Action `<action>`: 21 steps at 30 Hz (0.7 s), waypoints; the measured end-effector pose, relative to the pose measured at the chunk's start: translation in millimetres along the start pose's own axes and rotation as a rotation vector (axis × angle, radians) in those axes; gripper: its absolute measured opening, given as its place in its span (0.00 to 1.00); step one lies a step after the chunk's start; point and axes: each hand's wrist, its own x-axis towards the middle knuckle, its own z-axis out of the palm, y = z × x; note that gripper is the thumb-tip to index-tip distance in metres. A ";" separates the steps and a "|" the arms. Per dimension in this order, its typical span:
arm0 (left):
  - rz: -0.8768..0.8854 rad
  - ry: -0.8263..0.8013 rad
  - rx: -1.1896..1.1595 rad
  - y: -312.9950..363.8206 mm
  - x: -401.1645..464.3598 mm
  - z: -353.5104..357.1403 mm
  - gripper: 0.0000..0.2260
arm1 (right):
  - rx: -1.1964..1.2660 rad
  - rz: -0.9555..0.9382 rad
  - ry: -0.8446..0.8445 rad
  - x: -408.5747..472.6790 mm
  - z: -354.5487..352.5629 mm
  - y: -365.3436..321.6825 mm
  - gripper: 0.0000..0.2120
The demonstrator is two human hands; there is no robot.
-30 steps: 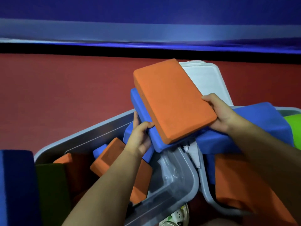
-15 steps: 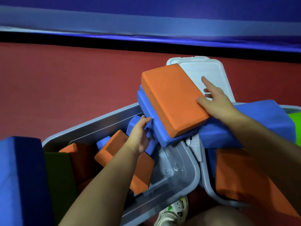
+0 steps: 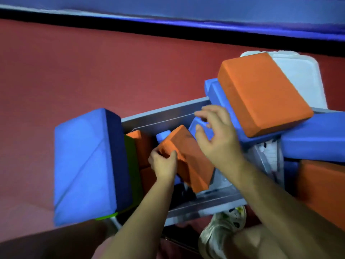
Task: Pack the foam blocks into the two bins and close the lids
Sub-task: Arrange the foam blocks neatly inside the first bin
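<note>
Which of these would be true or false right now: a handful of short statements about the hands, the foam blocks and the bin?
1. The left hand grips a tilted orange block inside the clear bin. True.
2. The right hand holds the white lid. False: it hovers with spread fingers over a small blue block.
3. A big orange block lies on top of a blue block. True.
4. The bin's lid is closed. False: the bin is open.

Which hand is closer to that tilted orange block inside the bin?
The left hand: it grips the tilted orange block at its near corner. The right hand hovers open just above its far side.
</note>
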 end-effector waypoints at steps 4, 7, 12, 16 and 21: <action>-0.161 -0.167 -0.062 -21.3 15.2 12.0 0.44 | -0.001 0.560 -0.402 -45.8 41.5 35.4 0.19; -0.171 -0.224 -0.153 -26.6 24.6 26.8 0.47 | -0.206 0.866 -0.635 -58.6 45.5 61.6 0.26; -0.097 -0.167 -0.023 -25.1 29.5 40.9 0.47 | -0.279 0.832 -0.706 -47.8 53.8 69.6 0.32; 0.214 -0.183 0.125 -31.3 -12.1 45.2 0.48 | -0.045 0.835 -0.543 -21.9 59.5 61.9 0.40; 0.392 -0.230 0.180 -40.1 -47.0 53.3 0.46 | -0.091 0.904 -0.504 -15.4 46.1 57.2 0.52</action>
